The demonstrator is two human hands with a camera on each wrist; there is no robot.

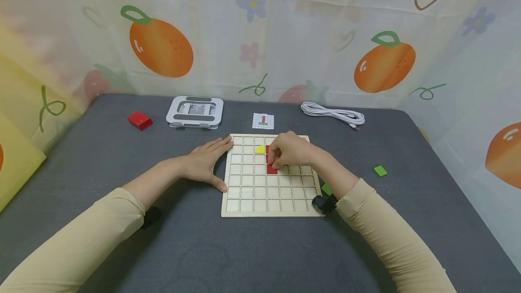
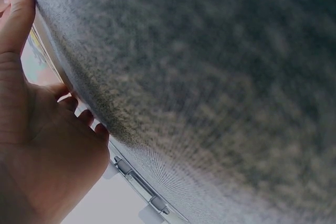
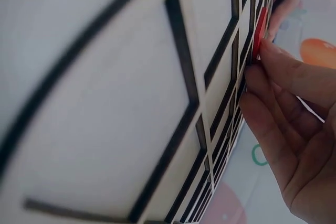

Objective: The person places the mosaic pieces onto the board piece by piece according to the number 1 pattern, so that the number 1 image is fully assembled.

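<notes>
A wooden grid board [image 1: 247, 214] lies on the table. My left hand [image 1: 202, 162] is spread along its left edge, fingertips at the upper corner and thumb lower down; the left wrist view shows this hand [image 2: 52, 129] at the board's side. Over the grid, my right hand [image 1: 291, 150] has curled fingers and pinches a red square tile [image 1: 272, 170]. Seen from the right wrist, thumb and fingertips meet at the red tile [image 3: 258, 35], close on the grid. More red shows in the column above, partly hidden by the fingers. A yellow quarter-round tile [image 1: 259, 149] sits left of it.
Behind the board lies a small printed pattern card [image 1: 263, 121]. A red block [image 1: 140, 120], a white folding stand [image 1: 195, 112] and a coiled white cable [image 1: 333, 113] line the back. Green tiles [image 1: 380, 171] lie to the right, one partly under the right wrist.
</notes>
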